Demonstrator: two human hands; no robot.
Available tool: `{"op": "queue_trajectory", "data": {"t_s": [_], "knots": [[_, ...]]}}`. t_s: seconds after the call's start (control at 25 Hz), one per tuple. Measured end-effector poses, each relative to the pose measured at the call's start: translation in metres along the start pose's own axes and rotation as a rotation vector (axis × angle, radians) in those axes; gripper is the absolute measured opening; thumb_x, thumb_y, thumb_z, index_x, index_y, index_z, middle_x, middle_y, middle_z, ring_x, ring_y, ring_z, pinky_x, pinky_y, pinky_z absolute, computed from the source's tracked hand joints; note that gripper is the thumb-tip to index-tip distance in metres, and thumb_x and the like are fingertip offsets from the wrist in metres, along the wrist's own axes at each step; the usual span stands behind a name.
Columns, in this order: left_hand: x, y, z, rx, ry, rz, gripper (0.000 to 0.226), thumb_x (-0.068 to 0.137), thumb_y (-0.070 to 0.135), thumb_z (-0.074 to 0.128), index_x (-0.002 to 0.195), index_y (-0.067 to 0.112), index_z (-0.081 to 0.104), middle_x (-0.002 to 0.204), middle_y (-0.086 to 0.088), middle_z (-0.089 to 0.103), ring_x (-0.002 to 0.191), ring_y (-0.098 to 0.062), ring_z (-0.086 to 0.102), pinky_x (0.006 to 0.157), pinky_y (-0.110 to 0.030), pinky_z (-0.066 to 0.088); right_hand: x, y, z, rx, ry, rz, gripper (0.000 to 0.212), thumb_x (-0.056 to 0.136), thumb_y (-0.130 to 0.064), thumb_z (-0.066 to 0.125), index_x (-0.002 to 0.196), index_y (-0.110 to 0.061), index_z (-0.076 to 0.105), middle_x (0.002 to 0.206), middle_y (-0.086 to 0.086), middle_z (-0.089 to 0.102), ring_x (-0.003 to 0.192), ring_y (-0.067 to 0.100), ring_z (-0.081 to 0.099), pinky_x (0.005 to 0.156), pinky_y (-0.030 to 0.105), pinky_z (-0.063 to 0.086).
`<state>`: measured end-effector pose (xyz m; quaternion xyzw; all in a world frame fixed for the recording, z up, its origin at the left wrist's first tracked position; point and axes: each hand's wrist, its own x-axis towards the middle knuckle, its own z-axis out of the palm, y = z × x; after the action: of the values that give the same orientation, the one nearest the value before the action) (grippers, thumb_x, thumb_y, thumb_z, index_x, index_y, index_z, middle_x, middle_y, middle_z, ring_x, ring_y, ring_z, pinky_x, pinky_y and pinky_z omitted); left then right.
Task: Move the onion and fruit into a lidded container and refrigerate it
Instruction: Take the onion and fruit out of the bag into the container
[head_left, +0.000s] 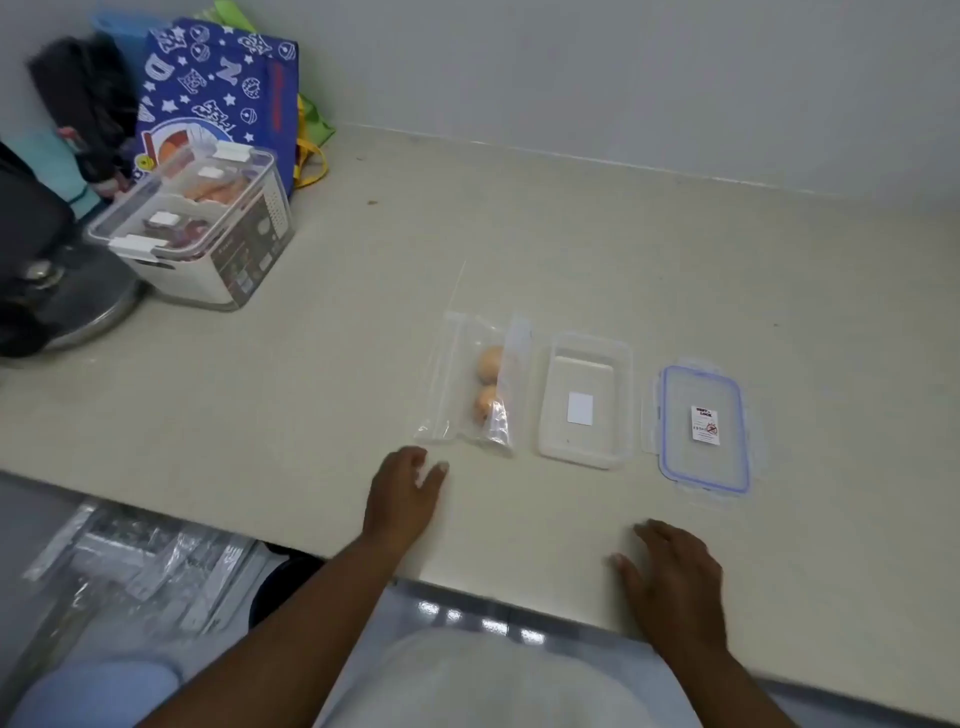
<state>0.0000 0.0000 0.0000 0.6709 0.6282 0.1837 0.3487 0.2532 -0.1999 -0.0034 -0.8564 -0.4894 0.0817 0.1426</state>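
Note:
A clear plastic bag (470, 384) lies on the beige counter (363, 322), with two small round tan items (489, 382) inside it. To its right sits an empty clear rectangular container (584, 402) with a white label on its base. Further right lies its lid (704, 428), flat, with a blue seal and a small sticker. My left hand (402, 493) rests open on the counter just below the bag's near end, not touching it. My right hand (672, 577) lies open near the counter's front edge, below the container and lid.
At the back left stands a larger closed clear-lidded box (200, 223) with food inside, in front of a blue patterned bag (218, 88). A metal pan lid (88, 301) and dark items sit at the far left. Plastic packets (135, 561) lie below the counter edge.

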Motion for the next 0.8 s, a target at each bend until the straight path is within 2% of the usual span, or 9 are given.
{"op": "queue_trajectory", "data": {"t_s": [0.08,0.16,0.24,0.28,0.36,0.48,0.6,0.68,0.8], "knots": [[0.029,0.012,-0.003,-0.222,0.003,-0.257,0.047,0.087,0.041,0.063,0.118,0.006,0.059,0.110,-0.012,0.068,0.105,-0.031,0.064,0.089,-0.031,0.047,0.022,-0.031,0.005,0.176,-0.114,-0.021,0.037,0.087,-0.037,0.064,0.115,-0.013,0.067,0.110,0.007,0.071,0.102,0.029,0.065,0.091,0.038,0.049],[0.060,0.025,-0.011,-0.387,-0.075,-0.437,0.050,0.089,0.039,0.060,0.118,-0.002,0.058,0.103,-0.019,0.069,0.092,-0.032,0.068,0.082,-0.033,0.055,0.050,-0.073,0.005,0.336,-0.297,0.043,0.039,0.087,-0.038,0.065,0.119,-0.016,0.066,0.102,-0.001,0.072,0.097,0.018,0.065,0.090,0.028,0.048],[0.067,0.033,-0.012,-0.486,-0.122,-0.436,0.027,0.091,0.024,0.061,0.102,0.000,0.066,0.080,-0.015,0.066,0.062,-0.021,0.062,0.059,-0.025,0.054,0.075,-0.106,0.018,0.407,-0.410,0.146,0.042,0.087,-0.043,0.062,0.117,-0.015,0.067,0.097,-0.001,0.072,0.101,0.018,0.064,0.092,0.026,0.046],[0.067,0.036,-0.012,-0.496,-0.117,-0.416,0.017,0.090,0.015,0.061,0.096,0.001,0.067,0.075,-0.012,0.064,0.057,-0.017,0.058,0.055,-0.024,0.052,0.086,-0.116,0.025,0.408,-0.432,0.182,0.041,0.087,-0.045,0.060,0.111,-0.012,0.069,0.099,0.002,0.073,0.103,0.021,0.064,0.093,0.028,0.046],[0.058,0.040,-0.016,-0.490,-0.125,-0.366,0.009,0.088,0.008,0.060,0.088,0.005,0.069,0.073,-0.009,0.063,0.056,-0.015,0.056,0.057,-0.026,0.050,0.100,-0.131,0.034,0.392,-0.432,0.237,0.043,0.090,-0.046,0.054,0.094,-0.007,0.072,0.097,0.009,0.074,0.099,0.027,0.065,0.090,0.032,0.049],[0.045,0.038,-0.024,-0.454,-0.213,-0.278,0.008,0.087,0.012,0.062,0.083,0.012,0.069,0.073,0.000,0.065,0.055,-0.010,0.058,0.056,-0.025,0.048,0.102,-0.136,0.039,0.408,-0.386,0.266,0.036,0.093,-0.037,0.049,0.079,-0.006,0.063,0.084,0.011,0.072,0.083,0.029,0.065,0.079,0.038,0.053],[0.034,0.034,-0.037,-0.396,-0.341,-0.241,0.004,0.081,0.016,0.067,0.077,0.017,0.068,0.069,0.002,0.068,0.052,-0.007,0.060,0.053,-0.024,0.047,0.089,-0.129,0.042,0.342,-0.440,0.148,0.031,0.094,-0.031,0.048,0.075,-0.011,0.062,0.083,0.009,0.070,0.081,0.027,0.064,0.072,0.034,0.051],[0.033,0.033,-0.044,-0.364,-0.368,-0.245,0.014,0.080,0.025,0.069,0.073,0.016,0.061,0.069,0.000,0.068,0.058,-0.011,0.061,0.053,-0.025,0.047,0.073,-0.126,0.043,0.330,-0.525,0.093,0.031,0.093,-0.030,0.050,0.068,-0.014,0.059,0.080,0.009,0.071,0.078,0.026,0.064,0.069,0.032,0.049],[0.038,0.038,-0.044,-0.385,-0.307,-0.295,0.023,0.089,0.031,0.061,0.078,0.011,0.059,0.084,-0.011,0.072,0.067,-0.020,0.061,0.056,-0.028,0.049,0.048,-0.123,0.043,0.295,-0.577,0.034,0.032,0.092,-0.030,0.052,0.063,-0.016,0.056,0.080,0.011,0.072,0.079,0.027,0.064,0.074,0.036,0.051]]}}
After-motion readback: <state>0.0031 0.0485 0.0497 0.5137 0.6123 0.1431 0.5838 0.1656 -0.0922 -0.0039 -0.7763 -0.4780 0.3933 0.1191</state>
